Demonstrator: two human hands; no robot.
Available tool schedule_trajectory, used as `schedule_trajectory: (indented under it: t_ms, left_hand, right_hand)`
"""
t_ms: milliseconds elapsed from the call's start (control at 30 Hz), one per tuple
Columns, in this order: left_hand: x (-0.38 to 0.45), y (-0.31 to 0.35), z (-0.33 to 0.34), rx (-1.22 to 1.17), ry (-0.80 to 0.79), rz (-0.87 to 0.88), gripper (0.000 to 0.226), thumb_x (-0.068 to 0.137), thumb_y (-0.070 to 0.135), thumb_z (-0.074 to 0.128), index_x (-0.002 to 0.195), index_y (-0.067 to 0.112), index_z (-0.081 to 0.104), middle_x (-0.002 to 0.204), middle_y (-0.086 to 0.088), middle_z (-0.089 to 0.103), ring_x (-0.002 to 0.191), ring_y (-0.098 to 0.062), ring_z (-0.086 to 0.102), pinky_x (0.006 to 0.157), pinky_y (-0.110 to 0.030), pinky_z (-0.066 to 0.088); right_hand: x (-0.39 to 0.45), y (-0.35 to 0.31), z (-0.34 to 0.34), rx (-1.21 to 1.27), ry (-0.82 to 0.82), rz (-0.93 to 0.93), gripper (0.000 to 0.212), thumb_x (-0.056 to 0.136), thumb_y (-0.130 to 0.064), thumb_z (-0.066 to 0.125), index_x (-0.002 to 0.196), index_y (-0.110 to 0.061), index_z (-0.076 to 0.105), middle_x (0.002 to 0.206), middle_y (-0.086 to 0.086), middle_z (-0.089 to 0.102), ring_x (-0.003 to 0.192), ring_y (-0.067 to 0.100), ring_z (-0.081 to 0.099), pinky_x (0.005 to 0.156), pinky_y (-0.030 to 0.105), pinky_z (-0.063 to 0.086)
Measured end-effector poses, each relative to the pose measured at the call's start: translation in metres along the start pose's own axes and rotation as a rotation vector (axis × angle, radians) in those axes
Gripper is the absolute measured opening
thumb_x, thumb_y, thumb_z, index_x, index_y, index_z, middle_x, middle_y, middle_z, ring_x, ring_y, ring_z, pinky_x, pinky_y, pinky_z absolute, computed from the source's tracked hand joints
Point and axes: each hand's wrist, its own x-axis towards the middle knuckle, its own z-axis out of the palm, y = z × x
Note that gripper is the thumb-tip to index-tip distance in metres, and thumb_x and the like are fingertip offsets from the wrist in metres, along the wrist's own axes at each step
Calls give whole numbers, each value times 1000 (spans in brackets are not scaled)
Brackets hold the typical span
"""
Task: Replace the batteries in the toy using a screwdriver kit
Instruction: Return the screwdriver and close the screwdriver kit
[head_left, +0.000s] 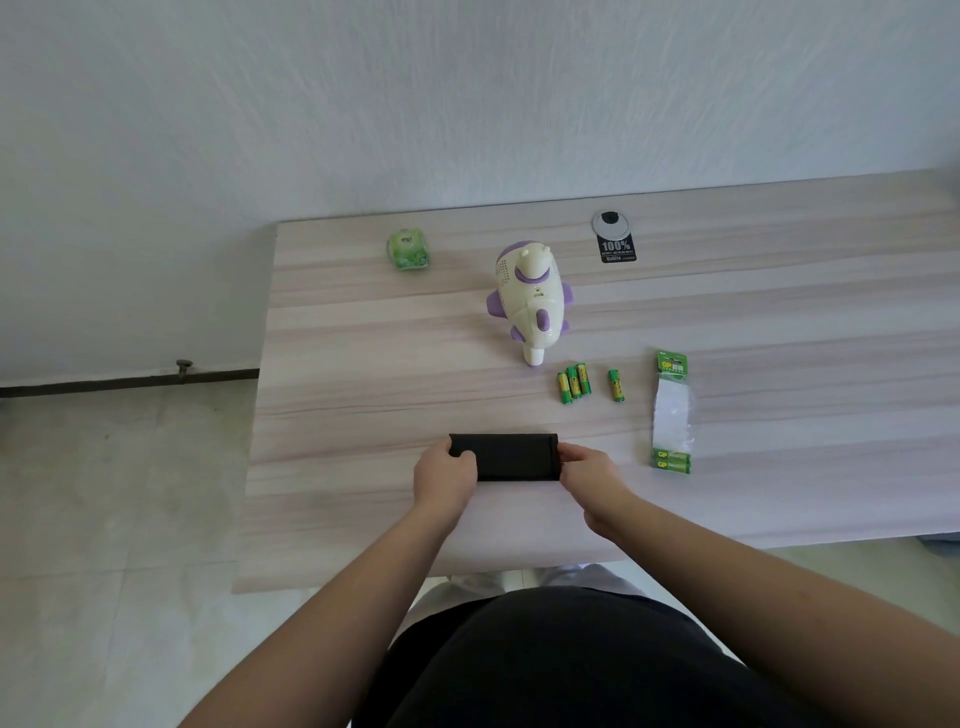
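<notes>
a black case (503, 456) lies flat on the pale wood-grain table (363, 395), near the front edge, closed as far as the view shows (it is presumably the screwdriver kit, though nothing on it says so). the left hand (445, 475) grips the case's left end, thumb on top and fingers curled around the edge. the right hand (592, 480) pinches the case's right end between thumb and fingertips. both forearms reach in from the bottom of the view, bare.

beyond the case, toward the middle of the table, stands the toy (531, 299), a cream and purple plastic figure with a rounded body, well apart from both hands. just to its near right lie three green and yellow batteries (573, 383) side by side and touching, and a fourth loose battery (616, 385) a little to their right. further right is an opened battery pack (672, 413), its clear blister mostly empty with two batteries left at the near end.

at the far left of the table sits a small green packet (409, 250). a round cable grommet (611, 223) is set into the table near the far edge, with a black sticker (617, 250) just in front of it.
</notes>
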Motion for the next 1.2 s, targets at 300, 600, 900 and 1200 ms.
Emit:
schedule_trajectory:
  t_ms: [300, 600, 900, 1200]
  left_hand:
    - [-4, -2, 7, -36, -6, 33, 55, 94, 19, 49, 147, 10, 38, 147, -7, 45, 122, -26, 53, 101, -37, 47]
    - [7, -6, -6, -180, 66, 112, 31, 95, 21, 61, 125, 22, 54, 113, -3, 65, 97, -14, 60, 80, -25, 46]
    - [18, -7, -24, -509, -234, 60, 29, 93, 5, 60, 122, 4, 57, 113, -14, 66, 105, -25, 65, 83, -29, 57]
    - [15, -10, -34, -620, -276, 25, 23, 90, 3, 64, 113, 6, 60, 108, -15, 69, 103, -26, 67, 82, -31, 58]
  right_hand:
    - [-7, -4, -3, 27, 16, -25, 47, 95, 3, 36, 133, -16, 55, 114, 4, 60, 105, 22, 51, 94, 35, 44]
    - [-13, -15, -11, 93, 92, -160, 34, 95, -25, 58, 128, -21, 51, 125, -3, 59, 105, 15, 55, 83, 31, 41]
    - [-11, -17, 1, -12, 143, -253, 67, 80, -44, 73, 137, -21, 47, 124, -2, 61, 114, 19, 59, 96, 41, 52]
    - [-14, -24, 1, 33, 90, -283, 50, 85, -37, 70, 130, -21, 55, 118, -2, 66, 109, 18, 62, 97, 41, 52]
